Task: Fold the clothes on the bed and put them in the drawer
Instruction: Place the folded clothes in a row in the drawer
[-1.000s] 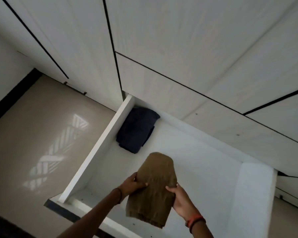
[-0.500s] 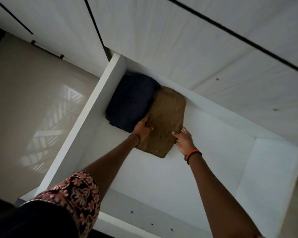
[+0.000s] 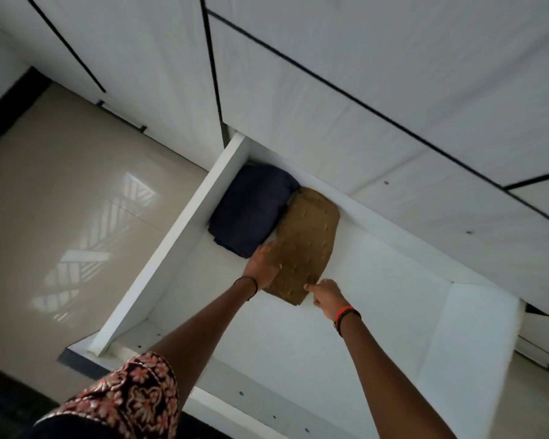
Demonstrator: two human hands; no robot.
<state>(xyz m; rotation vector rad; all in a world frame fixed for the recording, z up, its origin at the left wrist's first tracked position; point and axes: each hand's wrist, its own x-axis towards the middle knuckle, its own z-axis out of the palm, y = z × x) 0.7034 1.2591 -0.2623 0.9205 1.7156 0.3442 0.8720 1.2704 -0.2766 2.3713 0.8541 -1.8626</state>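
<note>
A white drawer (image 3: pixel 178 245) stands pulled out below me. A folded navy garment (image 3: pixel 251 207) lies in its far left corner. Beside it, on the right and touching it, a folded brown garment (image 3: pixel 308 239) lies flat on the drawer floor, reaching the back wall. My left hand (image 3: pixel 262 264) rests flat on the brown garment's near left edge. The fingertips of my right hand (image 3: pixel 325 297) touch its near corner; its other fingers are loosely curled.
White cabinet fronts (image 3: pixel 330 74) with dark seams rise behind the drawer. A glossy beige floor (image 3: pixel 61 201) lies to the left. The right half of the drawer floor (image 3: pixel 377 305) holds nothing. My patterned sleeve (image 3: pixel 130 397) shows at the bottom.
The brown garment went from held above the drawer to lying flat beside the navy one. Both hands have slid back to its near end, and the right hand has loosened.
</note>
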